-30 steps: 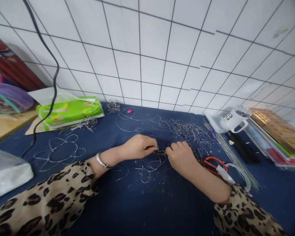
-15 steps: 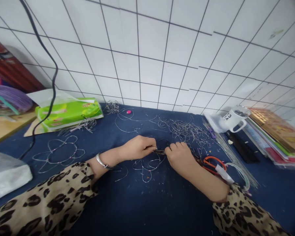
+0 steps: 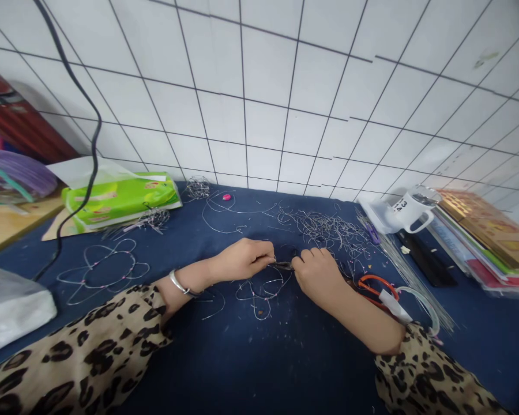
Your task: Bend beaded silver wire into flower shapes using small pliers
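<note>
1. Two hands: left hand [image 3: 242, 260], right hand [image 3: 318, 274].
2. Two frames: one wire flower frame [image 3: 99, 271] near the left edge of the table [image 3: 259, 363], and a second frame [image 3: 262, 288] mid-table.
3. One dark tool [image 3: 284, 266].
4. One white mug [image 3: 409, 210], right edge.
5. One green packet [image 3: 121, 199] and one pink bead [image 3: 227, 197], far edge.
6. One orange-handled tool [image 3: 378, 286].

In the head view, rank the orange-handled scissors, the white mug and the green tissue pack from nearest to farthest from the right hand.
1. Orange-handled scissors, just right of the right hand.
2. White mug, far right, near the wall.
3. Green tissue pack, far left, beyond the left hand.
</note>
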{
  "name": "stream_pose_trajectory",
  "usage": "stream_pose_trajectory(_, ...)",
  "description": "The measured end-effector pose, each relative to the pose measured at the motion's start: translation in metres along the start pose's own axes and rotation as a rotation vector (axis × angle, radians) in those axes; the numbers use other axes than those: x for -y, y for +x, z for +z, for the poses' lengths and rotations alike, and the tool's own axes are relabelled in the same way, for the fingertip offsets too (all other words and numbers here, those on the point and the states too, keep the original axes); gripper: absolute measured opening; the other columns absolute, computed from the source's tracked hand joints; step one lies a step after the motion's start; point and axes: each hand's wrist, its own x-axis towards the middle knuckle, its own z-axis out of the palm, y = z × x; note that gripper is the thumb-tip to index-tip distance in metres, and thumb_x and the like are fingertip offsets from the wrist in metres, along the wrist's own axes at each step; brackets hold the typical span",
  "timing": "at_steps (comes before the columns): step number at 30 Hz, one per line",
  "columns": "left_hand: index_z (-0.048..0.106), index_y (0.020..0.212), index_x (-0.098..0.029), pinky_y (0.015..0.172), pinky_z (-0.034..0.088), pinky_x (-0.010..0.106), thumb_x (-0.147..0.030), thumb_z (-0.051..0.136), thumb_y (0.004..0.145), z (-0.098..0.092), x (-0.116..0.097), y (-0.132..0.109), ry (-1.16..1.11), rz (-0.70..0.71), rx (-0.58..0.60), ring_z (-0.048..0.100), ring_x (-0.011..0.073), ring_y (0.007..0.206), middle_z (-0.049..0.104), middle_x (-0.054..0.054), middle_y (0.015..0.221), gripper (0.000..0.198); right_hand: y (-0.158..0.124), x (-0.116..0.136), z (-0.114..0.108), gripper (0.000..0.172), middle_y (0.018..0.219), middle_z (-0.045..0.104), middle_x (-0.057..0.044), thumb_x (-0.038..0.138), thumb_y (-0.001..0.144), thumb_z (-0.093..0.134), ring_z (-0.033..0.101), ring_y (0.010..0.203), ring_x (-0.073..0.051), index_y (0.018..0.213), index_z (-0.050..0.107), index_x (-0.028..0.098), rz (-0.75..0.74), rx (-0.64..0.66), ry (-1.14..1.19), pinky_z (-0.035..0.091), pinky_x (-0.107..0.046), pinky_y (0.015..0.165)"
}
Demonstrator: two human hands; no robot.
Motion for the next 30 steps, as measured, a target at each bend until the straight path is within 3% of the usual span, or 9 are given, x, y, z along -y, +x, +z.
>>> stream_pose_trajectory(5, 0.055, 0.076, -0.016, 0.055, 0.038, 0.021, -0.023, 0.043, 0.087, -0.0011, 0.0021, 0.0004, -0.04, -0.017, -0.023, 0.05, 0.0091, 0.058, 0.056, -0.001, 0.067, 0.018, 0.0015, 0.0002, -0.0031, 0.015, 0.077, 0.055, -0.008, 0.017, 0.084, 0.043, 0.045, 0.078, -0.02, 0.08, 0.058, 0.016, -0.004, 0.004, 0.0, 0.024, -0.034, 0.068)
stream_pose_trajectory(13, 0.053, 0.078, -0.015, 0.05, 0.04, 0.017, -0.028, 0.042, 0.088, -0.0007, 0.005, 0.0007, -0.24, -0.118, 0.039, 0.052, 0.0072, 0.053, 0.055, -0.003, 0.061, 0.02, 0.0014, 0.0022, -0.0053, 0.017, 0.077, 0.055, -0.008, 0.015, 0.083, 0.042, 0.044, 0.076, -0.02, 0.079, 0.059, 0.016, -0.007, 0.008, 0.005, 0.024, -0.034, 0.068)
stream_pose_trajectory(30, 0.053, 0.078, -0.014, 0.052, 0.041, 0.018, -0.03, 0.046, 0.086, 0.0005, 0.0064, 0.001, -0.341, -0.154, 0.05, 0.051, 0.0072, 0.054, 0.055, -0.002, 0.064, 0.02, 0.0003, 0.0009, -0.0037, 0.017, 0.075, 0.054, -0.008, 0.016, 0.084, 0.042, 0.044, 0.075, -0.02, 0.078, 0.059, 0.016, -0.014, -0.033, 0.012, 0.023, -0.034, 0.067)
